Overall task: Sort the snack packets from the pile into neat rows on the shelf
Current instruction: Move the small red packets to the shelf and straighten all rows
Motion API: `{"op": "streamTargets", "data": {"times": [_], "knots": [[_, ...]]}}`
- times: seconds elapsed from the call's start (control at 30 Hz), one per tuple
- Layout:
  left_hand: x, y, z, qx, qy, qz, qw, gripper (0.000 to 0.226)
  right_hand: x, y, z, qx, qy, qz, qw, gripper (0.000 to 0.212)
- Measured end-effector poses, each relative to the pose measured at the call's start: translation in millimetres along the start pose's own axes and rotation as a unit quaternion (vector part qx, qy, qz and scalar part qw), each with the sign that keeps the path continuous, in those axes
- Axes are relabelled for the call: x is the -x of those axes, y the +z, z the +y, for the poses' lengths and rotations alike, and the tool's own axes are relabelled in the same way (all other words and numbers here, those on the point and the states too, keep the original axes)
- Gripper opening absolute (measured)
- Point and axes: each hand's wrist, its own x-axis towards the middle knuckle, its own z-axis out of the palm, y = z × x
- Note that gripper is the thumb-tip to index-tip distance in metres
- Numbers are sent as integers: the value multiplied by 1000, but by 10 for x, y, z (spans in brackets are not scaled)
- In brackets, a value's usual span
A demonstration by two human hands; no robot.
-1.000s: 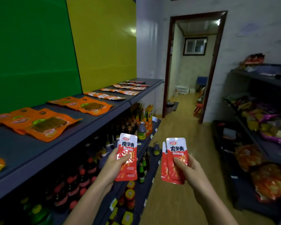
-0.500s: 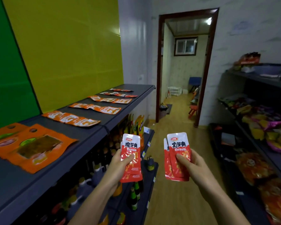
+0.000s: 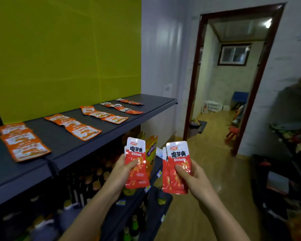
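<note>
The left hand (image 3: 119, 173) pinches a few red snack packets (image 3: 136, 163); the right hand (image 3: 192, 176) grips two more (image 3: 177, 168), both held just off the front edge of the dark shelf (image 3: 63, 145). Five rows of orange packets (image 3: 73, 126) lie on that shelf, against a yellow wall (image 3: 64, 49). Beyond its far end, a doorway (image 3: 233, 75) opens.

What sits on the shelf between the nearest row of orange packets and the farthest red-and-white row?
In the head view, three more packet rows lie on the dark shelf between the nearest orange row and the farthest row.
</note>
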Motion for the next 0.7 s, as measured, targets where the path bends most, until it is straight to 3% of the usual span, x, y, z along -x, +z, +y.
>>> {"op": "streamTargets", "data": {"times": [0.3,0.7], "knots": [[-893,720,121,15,12,40,999,24,-1116,-359,53,-21,20,-51,998,26],[-2533,1127,508,24,42,45,998,22,-2994,-300,-194,-14,-53,-75,996,27]]}}
